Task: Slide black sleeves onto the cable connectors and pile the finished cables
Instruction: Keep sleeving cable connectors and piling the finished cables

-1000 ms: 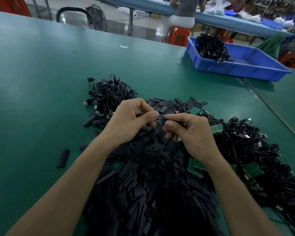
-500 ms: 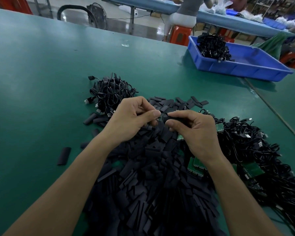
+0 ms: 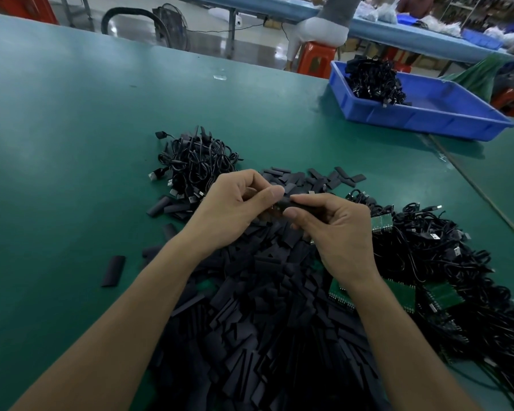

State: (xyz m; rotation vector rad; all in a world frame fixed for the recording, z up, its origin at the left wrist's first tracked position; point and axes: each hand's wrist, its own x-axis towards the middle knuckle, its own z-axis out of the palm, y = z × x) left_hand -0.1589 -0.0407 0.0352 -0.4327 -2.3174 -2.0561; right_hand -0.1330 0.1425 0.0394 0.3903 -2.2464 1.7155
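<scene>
Left hand [image 3: 235, 210]: raised above the middle of the green tabletop [image 3: 72, 129], fingers curled narrow, thumb and forefinger pinching one end of a small black tubular sleeve [image 3: 282, 204].
Right hand [image 3: 336, 229]: touching the left at the fingertips, fingers closed on the other end of the same sleeve; whatever else sat inside the grip was hidden.
Sleeve in hand: held level between both hands, over the sleeve heap; whether a connector was inside it could not be told.
Loose sleeves: a broad heap of flat black sleeve pieces [image 3: 264, 321] under and in front of both forearms, with one stray black sleeve piece [image 3: 113, 271] lying apart to the left.
Cable pile, far left: a small tangle of thin black cables with metal plugs [image 3: 196, 164] beyond the left hand, near the heap.
Cable pile, right: a larger tangle of black cables joined to green circuit boards [image 3: 445, 274] beside the right forearm.
Blue plastic tray [image 3: 445, 117]: at the far right of the tabletop, well apart, holding a bundle of black cables [image 3: 374, 80] in its left end.
</scene>
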